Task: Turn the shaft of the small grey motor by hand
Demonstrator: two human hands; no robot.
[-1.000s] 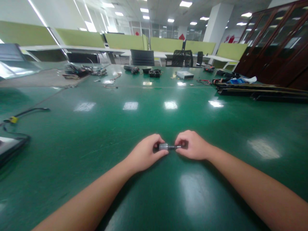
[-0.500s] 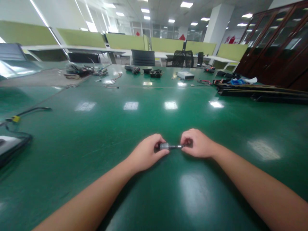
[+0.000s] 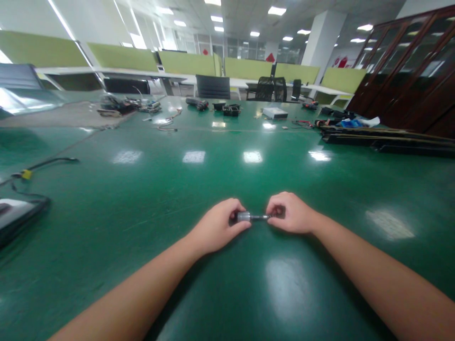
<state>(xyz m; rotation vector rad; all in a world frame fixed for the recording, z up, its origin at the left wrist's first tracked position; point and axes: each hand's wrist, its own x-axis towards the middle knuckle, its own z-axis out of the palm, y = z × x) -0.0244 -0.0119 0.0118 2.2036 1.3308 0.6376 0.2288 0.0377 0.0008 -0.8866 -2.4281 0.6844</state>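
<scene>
A screwdriver [image 3: 244,216] with a thick grey cylindrical handle and a thin metal shaft lies level just above or on the green table [image 3: 149,199]; which of the two I cannot tell. My left hand [image 3: 218,225] is closed round the handle, thumb in front and fingers behind, covering its rear end. The far end of the shaft sits in a pinch between the thumb and curled fingers of my right hand [image 3: 291,213]. Those fingers hide the tip and anything fixed to it.
Black flat bars [image 3: 387,139] are stacked at the right. A white box [image 3: 274,112], black parts [image 3: 231,110] and cables lie along the far side. A device with a black cord [image 3: 53,162] sits at the left edge. Chairs [image 3: 213,87] stand beyond.
The camera view has shifted very slightly. Both hands keep the same hold on the screwdriver, with no clear movement between them.
</scene>
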